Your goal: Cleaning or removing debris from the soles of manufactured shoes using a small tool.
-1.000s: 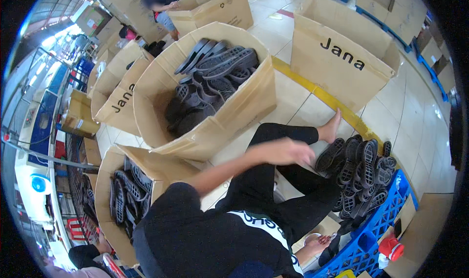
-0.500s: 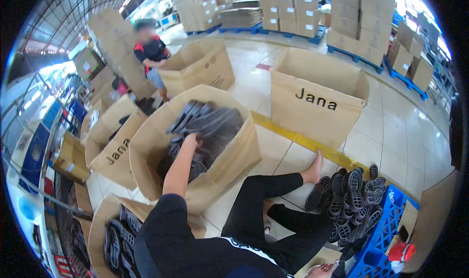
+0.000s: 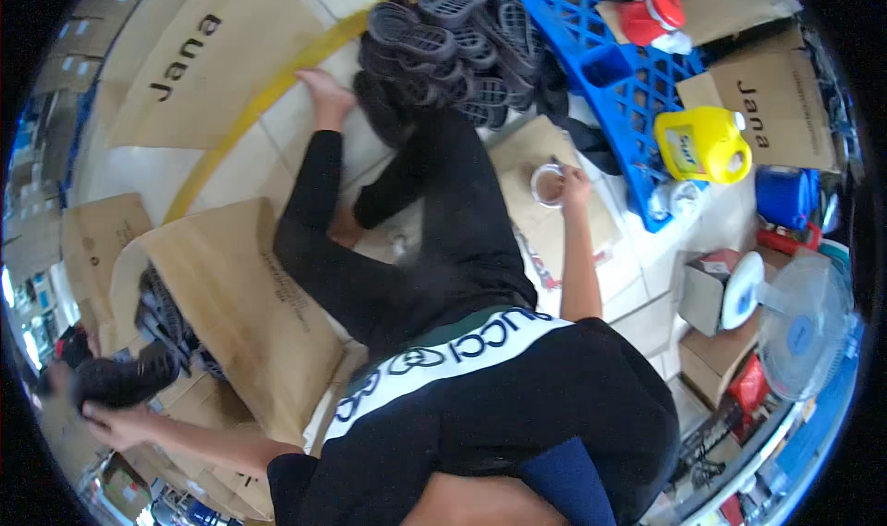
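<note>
Left hand [image 3: 115, 424]: grips black soles [image 3: 125, 378] beside box [image 3: 249, 314]; keep stack square. Right hand [image 3: 575, 186]: grips tape roll [image 3: 547, 184]; keep steady.

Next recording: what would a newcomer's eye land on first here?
The pile of dark shoe soles at the top, beside the blue pallet carrying a yellow jug. At lower left, the left hand grips a dark sole beside an open cardboard box; the right hand holds a tape roll.
</note>
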`<action>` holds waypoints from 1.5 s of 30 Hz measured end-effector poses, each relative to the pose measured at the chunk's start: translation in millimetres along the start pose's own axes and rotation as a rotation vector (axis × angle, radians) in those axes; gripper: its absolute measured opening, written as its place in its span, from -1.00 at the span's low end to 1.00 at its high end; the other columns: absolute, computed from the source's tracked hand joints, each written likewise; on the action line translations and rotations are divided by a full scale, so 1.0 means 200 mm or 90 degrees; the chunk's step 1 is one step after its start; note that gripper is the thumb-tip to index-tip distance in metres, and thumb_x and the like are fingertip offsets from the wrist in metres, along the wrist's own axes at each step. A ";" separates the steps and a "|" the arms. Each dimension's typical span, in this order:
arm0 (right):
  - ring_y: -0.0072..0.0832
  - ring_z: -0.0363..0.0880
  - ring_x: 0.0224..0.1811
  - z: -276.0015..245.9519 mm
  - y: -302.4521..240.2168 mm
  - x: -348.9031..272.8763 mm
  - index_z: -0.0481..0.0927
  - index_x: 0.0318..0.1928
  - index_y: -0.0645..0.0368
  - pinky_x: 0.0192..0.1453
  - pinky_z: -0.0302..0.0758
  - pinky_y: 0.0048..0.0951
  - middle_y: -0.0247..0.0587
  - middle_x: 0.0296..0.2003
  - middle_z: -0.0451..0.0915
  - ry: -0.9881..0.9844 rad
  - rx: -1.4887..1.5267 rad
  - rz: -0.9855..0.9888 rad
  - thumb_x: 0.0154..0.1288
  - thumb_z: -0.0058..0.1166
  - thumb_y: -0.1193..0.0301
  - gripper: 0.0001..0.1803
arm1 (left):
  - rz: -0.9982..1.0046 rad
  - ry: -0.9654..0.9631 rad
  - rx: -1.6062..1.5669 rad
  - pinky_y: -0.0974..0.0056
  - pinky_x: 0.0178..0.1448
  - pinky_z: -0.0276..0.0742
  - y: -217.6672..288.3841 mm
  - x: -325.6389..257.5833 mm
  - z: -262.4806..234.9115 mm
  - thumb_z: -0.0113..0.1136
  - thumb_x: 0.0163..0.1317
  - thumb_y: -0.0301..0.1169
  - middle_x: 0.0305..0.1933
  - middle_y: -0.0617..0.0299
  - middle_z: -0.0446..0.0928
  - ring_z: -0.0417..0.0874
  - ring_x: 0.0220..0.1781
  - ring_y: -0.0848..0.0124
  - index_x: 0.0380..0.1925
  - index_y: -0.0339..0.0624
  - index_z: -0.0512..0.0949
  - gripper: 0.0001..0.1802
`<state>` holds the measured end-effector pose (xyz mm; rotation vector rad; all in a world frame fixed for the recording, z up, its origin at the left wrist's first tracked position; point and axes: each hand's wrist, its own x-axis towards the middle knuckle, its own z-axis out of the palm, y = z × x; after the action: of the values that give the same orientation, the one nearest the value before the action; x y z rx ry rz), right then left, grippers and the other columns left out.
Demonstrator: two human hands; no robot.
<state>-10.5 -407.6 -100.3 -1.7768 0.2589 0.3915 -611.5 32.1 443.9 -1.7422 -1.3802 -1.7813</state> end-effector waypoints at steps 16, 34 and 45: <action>-0.11 0.71 -0.27 -0.08 0.06 0.00 0.72 -0.30 0.21 -0.13 0.58 -0.17 0.08 -0.36 0.69 0.008 -0.507 -0.147 0.11 0.25 0.27 -0.74 | -0.956 -0.786 -0.411 0.32 -0.04 0.59 0.81 -1.86 0.71 0.18 0.38 -0.19 -0.18 0.20 0.68 0.69 -0.21 0.41 -0.14 -0.29 0.62 -0.66; -0.26 0.67 -0.46 -0.52 0.06 -0.15 0.68 -0.36 0.32 -0.28 0.54 -0.29 -0.03 -0.48 0.68 0.131 -0.361 -0.107 0.14 0.28 0.33 -0.75 | -1.300 -0.849 -0.737 0.00 0.17 0.58 0.80 -1.92 0.54 -0.07 0.38 0.01 0.14 -0.14 0.54 0.59 0.15 -0.02 0.23 -0.37 0.38 -0.33; -0.50 0.60 -0.56 -0.57 0.12 -0.20 0.68 -0.27 0.32 -0.46 0.48 -0.48 -0.15 -0.57 0.64 0.180 -0.301 -0.061 0.24 0.23 0.28 -0.71 | -1.210 -0.999 -0.868 -0.06 0.22 0.53 0.78 -1.94 0.58 -0.14 0.38 0.07 0.35 -0.15 0.34 0.55 0.18 -0.04 0.37 -0.33 0.20 -0.22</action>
<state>-42.8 -525.1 -82.9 -2.3039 0.2952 0.1334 -335.0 -110.7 140.7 -3.1170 -4.3788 -1.5435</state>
